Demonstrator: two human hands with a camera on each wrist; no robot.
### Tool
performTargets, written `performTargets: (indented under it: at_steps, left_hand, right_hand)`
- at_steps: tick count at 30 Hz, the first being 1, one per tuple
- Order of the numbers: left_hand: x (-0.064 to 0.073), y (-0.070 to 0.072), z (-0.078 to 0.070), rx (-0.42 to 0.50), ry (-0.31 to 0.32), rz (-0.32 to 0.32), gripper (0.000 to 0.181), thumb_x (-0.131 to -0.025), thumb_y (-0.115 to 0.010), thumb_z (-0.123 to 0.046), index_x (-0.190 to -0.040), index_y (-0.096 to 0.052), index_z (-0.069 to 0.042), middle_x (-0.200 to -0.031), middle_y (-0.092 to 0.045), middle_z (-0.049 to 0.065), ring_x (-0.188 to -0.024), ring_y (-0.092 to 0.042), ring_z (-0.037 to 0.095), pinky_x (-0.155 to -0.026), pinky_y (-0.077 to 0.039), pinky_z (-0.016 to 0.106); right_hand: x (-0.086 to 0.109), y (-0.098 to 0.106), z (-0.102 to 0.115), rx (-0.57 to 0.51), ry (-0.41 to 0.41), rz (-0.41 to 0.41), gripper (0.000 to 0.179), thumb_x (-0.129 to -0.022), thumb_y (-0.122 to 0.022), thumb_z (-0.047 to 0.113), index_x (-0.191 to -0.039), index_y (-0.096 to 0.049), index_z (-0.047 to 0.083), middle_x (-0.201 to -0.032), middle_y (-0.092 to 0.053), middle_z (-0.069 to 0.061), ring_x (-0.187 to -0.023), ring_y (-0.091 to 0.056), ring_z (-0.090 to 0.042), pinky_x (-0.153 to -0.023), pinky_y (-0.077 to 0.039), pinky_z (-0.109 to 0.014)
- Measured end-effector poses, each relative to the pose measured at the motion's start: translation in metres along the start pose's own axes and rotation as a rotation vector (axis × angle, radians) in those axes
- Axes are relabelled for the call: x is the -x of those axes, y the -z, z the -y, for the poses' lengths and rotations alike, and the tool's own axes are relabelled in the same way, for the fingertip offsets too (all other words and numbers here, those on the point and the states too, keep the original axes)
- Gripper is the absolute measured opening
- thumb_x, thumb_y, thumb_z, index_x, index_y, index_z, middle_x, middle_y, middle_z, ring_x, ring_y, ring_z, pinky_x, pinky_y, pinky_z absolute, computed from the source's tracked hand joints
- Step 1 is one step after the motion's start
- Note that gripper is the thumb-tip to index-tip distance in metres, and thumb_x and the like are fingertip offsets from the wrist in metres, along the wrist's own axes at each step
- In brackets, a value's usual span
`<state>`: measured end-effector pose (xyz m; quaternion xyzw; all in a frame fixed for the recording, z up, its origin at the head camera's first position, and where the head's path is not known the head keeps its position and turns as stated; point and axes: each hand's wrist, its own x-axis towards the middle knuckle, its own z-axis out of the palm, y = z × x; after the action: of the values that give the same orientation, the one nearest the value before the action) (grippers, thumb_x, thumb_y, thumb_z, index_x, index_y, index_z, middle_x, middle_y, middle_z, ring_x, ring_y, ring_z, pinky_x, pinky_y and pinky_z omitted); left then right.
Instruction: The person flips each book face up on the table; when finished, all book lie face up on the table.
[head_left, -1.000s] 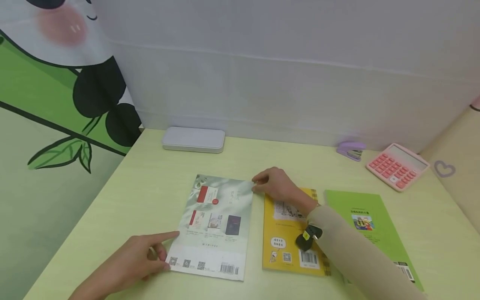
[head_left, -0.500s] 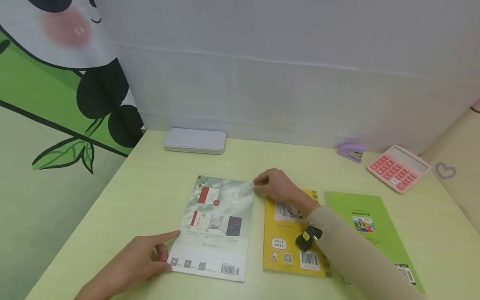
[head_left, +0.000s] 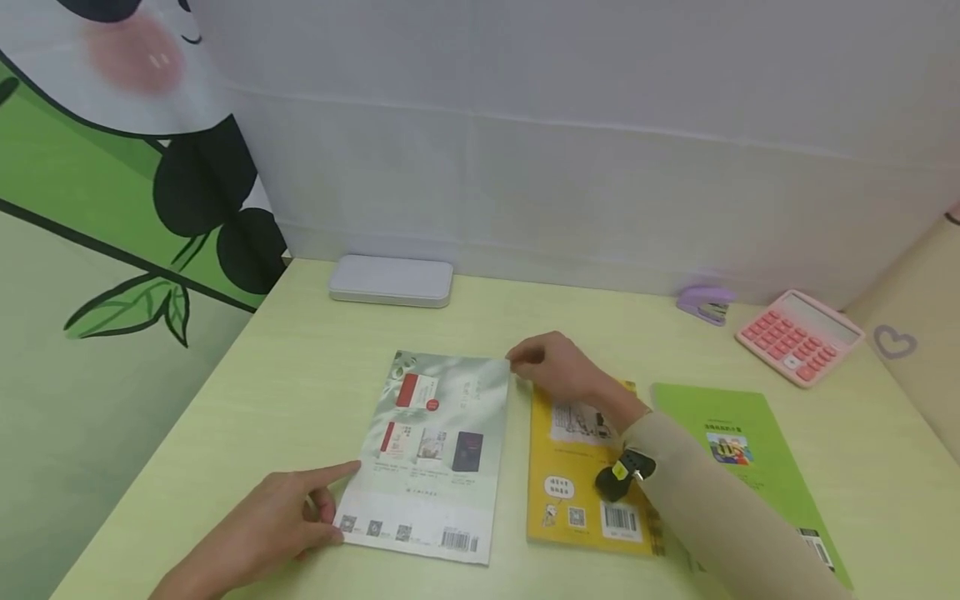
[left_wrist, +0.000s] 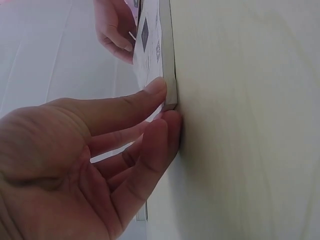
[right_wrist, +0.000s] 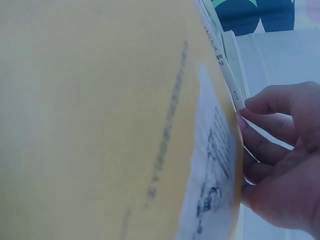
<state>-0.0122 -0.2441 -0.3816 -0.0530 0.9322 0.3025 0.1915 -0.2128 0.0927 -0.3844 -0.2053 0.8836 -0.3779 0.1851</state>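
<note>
A pale green magazine (head_left: 438, 442) lies back cover up on the table, with red and dark book pictures and a barcode. At its lower left corner is my left hand (head_left: 262, 521), index finger along the side edge. In the left wrist view, the thumb (left_wrist: 135, 107) and curled fingers pinch that corner. My right hand (head_left: 558, 367) pinches the upper right corner; the right wrist view shows its fingertips at the end of the printed spine (right_wrist: 225, 70). Under the right wrist lies a yellow book (head_left: 570, 475), partly covered by the forearm.
Further right is a green book (head_left: 720, 417), partly behind the sleeve. Along the back stand a pale grey flat case (head_left: 390, 279), a purple stapler (head_left: 705, 302) and a pink calculator (head_left: 798, 337). A white cloth (head_left: 525, 167) hangs behind the table.
My right wrist and forearm have shifted slightly to the right, while the fingertips stay at the magazine's corner. The left hand and the magazine hold their places.
</note>
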Motion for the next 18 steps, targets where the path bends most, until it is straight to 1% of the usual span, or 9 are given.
performTargets:
  at_steps: [2, 7, 13, 16, 18]
  left_hand:
    - [0.0001, 0.0010, 0.0002, 0.004, 0.004, 0.004, 0.077, -0.081, -0.091, -0.013, -0.150, -0.059, -0.006, -0.083, -0.057, -0.003, -0.074, -0.053, 0.014, -0.059, -0.041, 0.022]
    - [0.0012, 0.0027, 0.0025, 0.007, -0.016, 0.008, 0.077, -0.081, -0.091, -0.012, -0.150, -0.059, -0.005, -0.083, -0.058, -0.003, -0.074, -0.054, 0.015, -0.060, -0.041, 0.022]
    - [0.0016, 0.0041, 0.0040, 0.010, -0.021, 0.016, 0.076, -0.081, -0.091, -0.013, -0.150, -0.060, -0.006, -0.083, -0.058, -0.004, -0.074, -0.053, 0.014, -0.060, -0.040, 0.022]
    - [0.0020, 0.0050, 0.0046, 0.005, -0.035, 0.016, 0.076, -0.080, -0.091, -0.012, -0.149, -0.060, -0.007, -0.083, -0.059, -0.005, -0.072, -0.052, 0.013, -0.060, -0.039, 0.022]
    - [0.0025, 0.0059, 0.0057, 0.008, -0.052, 0.022, 0.076, -0.080, -0.091, -0.011, -0.149, -0.061, -0.007, -0.083, -0.059, -0.005, -0.071, -0.051, 0.012, -0.060, -0.039, 0.022]
  right_hand:
    - [0.0000, 0.0017, 0.0005, -0.025, 0.004, -0.006, 0.031, -0.105, -0.064, 0.022, -0.132, -0.073, 0.010, -0.124, -0.076, -0.009, -0.097, -0.069, -0.020, -0.077, -0.058, -0.028]
    - [-0.0025, 0.0054, -0.0005, -0.113, 0.027, -0.034, 0.023, -0.102, -0.069, 0.019, -0.123, -0.077, 0.012, -0.113, -0.080, -0.004, -0.103, -0.072, -0.020, -0.090, -0.053, -0.032]
    - [-0.0043, 0.0080, -0.0028, -0.229, 0.090, -0.013, 0.025, -0.100, -0.071, 0.012, -0.125, -0.075, 0.012, -0.114, -0.078, -0.006, -0.103, -0.072, -0.020, -0.091, -0.052, -0.032]
    - [-0.0046, 0.0090, -0.0038, -0.276, 0.100, 0.014, 0.029, -0.098, -0.071, 0.009, -0.127, -0.075, 0.014, -0.112, -0.077, -0.006, -0.100, -0.070, -0.020, -0.090, -0.051, -0.031]
    - [-0.0047, 0.0094, -0.0047, -0.289, 0.105, 0.040, 0.032, -0.098, -0.071, 0.009, -0.129, -0.076, 0.015, -0.111, -0.076, -0.005, -0.099, -0.067, -0.020, -0.088, -0.051, -0.029]
